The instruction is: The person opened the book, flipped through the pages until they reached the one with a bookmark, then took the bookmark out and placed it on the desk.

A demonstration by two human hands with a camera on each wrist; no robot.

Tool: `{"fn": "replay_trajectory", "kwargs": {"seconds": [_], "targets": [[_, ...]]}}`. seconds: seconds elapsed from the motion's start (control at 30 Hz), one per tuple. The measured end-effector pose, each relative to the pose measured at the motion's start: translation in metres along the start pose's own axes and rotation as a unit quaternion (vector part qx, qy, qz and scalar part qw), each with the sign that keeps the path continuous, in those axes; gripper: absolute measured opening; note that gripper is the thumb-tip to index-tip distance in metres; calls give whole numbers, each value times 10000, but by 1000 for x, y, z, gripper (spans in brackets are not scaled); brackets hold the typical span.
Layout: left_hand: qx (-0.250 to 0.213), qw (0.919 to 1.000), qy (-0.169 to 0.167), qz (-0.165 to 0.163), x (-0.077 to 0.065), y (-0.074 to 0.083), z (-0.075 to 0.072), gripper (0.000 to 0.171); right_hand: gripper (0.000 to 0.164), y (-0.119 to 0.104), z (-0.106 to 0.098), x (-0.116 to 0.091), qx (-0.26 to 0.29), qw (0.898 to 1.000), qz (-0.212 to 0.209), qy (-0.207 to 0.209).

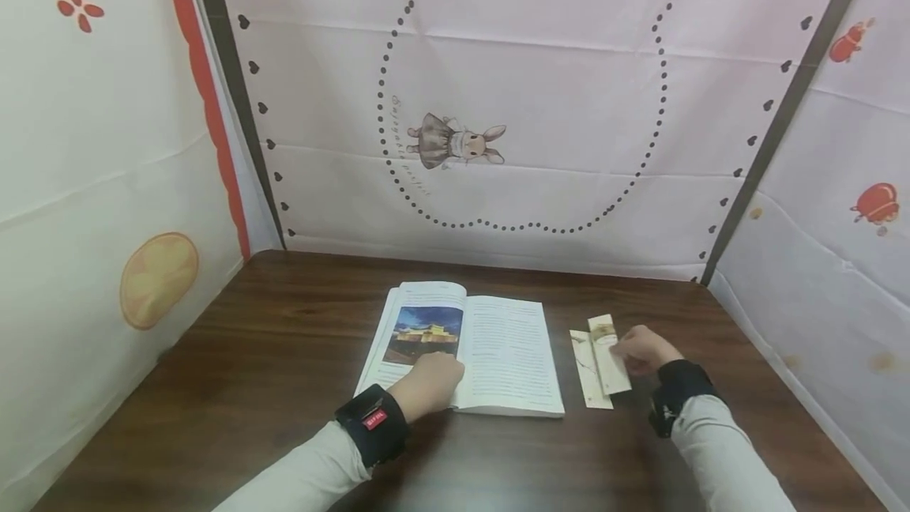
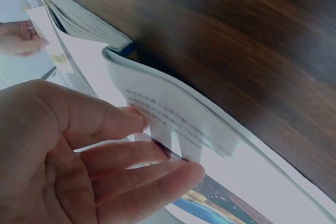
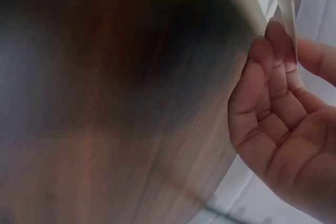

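An open book (image 1: 508,354) lies on the table, with printed text and a photo of a lit building on its left page. My left hand (image 1: 432,382) rests on the lower left page near the fold; in the left wrist view its fingers (image 2: 173,184) are loosely bent, fingertips at the paper. To the right of the book, my right hand (image 1: 647,350) pinches the right edge of a pale, bookmark-like card (image 1: 611,366) between thumb and fingers. A second pale card (image 1: 586,370) lies partly under it. The right wrist view shows the held card (image 3: 287,19) edge-on.
The dark wooden table (image 1: 235,385) is enclosed by pale printed cloth at the left, back (image 1: 533,141) and right. Black bands circle both wrists over light sleeves.
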State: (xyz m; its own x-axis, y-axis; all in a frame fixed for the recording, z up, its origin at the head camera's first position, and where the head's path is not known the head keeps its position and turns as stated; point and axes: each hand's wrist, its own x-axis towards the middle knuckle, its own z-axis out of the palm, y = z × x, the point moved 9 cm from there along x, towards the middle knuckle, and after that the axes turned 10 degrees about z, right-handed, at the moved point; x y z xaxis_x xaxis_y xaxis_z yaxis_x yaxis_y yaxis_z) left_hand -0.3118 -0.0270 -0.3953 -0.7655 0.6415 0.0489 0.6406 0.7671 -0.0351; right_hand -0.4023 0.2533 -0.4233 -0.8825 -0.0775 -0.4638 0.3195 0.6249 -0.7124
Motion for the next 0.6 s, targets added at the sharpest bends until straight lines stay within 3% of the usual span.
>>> {"fn": "replay_trajectory", "kwargs": {"seconds": [0.13,0.33,0.43,0.6], "targets": [[20,9999,67,-89,-5,-2,-3,6,15,21,-22,-3,-871,9938,440,532],[32,9995,-147,-285,-8,-10,5,8,21,36,-23,0,-1603,9787,599,1133],[-10,9992,-227,-316,-8,-10,8,7,30,29,-22,-6,-2215,9605,474,1616],[-89,9994,-142,-309,-9,-7,7,6,36,11,-19,-17,-3248,9172,-18,2308]]}}
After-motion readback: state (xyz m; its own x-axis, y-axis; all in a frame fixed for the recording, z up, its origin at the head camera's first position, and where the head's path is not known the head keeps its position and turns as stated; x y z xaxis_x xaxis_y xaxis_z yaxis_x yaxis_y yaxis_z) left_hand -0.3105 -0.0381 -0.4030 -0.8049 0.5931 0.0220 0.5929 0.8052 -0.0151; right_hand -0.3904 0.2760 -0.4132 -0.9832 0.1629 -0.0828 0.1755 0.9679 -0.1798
